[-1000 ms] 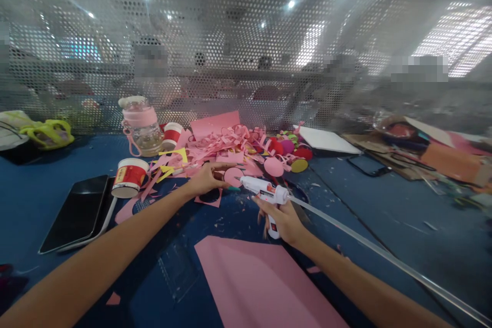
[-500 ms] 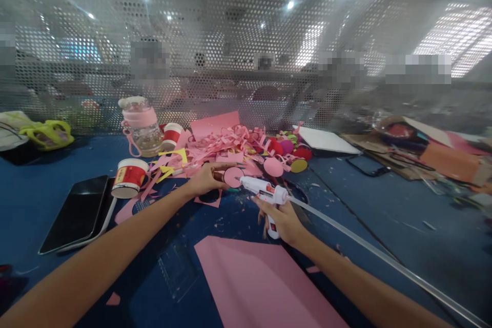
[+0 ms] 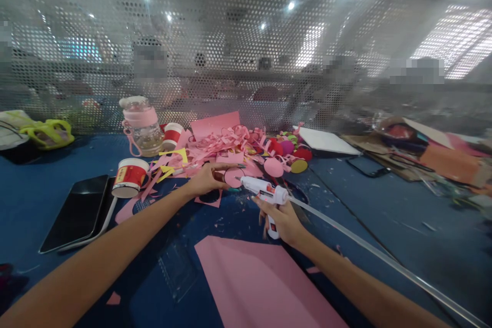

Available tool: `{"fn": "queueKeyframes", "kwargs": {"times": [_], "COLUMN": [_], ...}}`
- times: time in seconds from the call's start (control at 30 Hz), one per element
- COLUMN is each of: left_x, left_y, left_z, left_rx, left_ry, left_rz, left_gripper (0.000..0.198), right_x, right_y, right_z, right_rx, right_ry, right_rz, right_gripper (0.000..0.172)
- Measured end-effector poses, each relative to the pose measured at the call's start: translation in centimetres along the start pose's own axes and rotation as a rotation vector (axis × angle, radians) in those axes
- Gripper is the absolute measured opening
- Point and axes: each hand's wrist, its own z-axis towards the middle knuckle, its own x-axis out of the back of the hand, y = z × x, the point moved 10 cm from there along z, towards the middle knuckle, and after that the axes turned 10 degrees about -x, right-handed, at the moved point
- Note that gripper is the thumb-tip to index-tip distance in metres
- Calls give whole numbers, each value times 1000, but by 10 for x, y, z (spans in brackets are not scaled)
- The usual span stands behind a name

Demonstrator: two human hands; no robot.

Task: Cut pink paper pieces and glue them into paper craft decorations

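My left hand [image 3: 209, 178] is closed on a pink paper disc [image 3: 231, 178], gripping it by the edge between fingers and thumb. Wrapped around the handle of a white hot glue gun [image 3: 263, 189] is my right hand [image 3: 282, 219]. The gun's nozzle points left and meets the disc's right side, or comes very close to it; I cannot tell which. A long clear glue stick [image 3: 369, 241] runs out of the back of the gun to the lower right. Beneath my hands lies a large pink sheet [image 3: 261, 282]. A pink offcut [image 3: 209, 199] with a round hole is below my left hand.
Pink paper scraps [image 3: 230, 146] are heaped behind my hands, beside several coloured discs [image 3: 286, 148]. To the left stand a clear bottle [image 3: 142, 130], paper cups [image 3: 129, 178] and a black phone [image 3: 77, 212]. A perforated metal panel [image 3: 230, 61] closes the back; cardboard [image 3: 415, 159] lies right.
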Motion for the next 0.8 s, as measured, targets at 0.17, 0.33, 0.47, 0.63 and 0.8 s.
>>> {"fn": "queueKeyframes", "kwargs": {"times": [0.17,0.33,0.47,0.63,0.8], "left_x": [1,0,-2,-2,-1], "left_y": [-2,1,4,6,5], "left_z": [0,0,-1,-1,0], "left_rx": [11,15,7,4,1], "left_ry": [8,-4,-14,-6,3], "left_rz": [18,28,37,37,45], "left_gripper": [66,67,66,65,65], "right_x": [-1,-2,-1,0,0], "right_y": [-1,0,-1,-4,-3], "right_z": [0,0,-1,-2,-1], "right_rx": [0,-16,-21,-2,10], "right_ry": [-11,-14,2,12,2], "right_rz": [-22,7,-9,-24,-6], "right_gripper": [34,30,31,31,30]}}
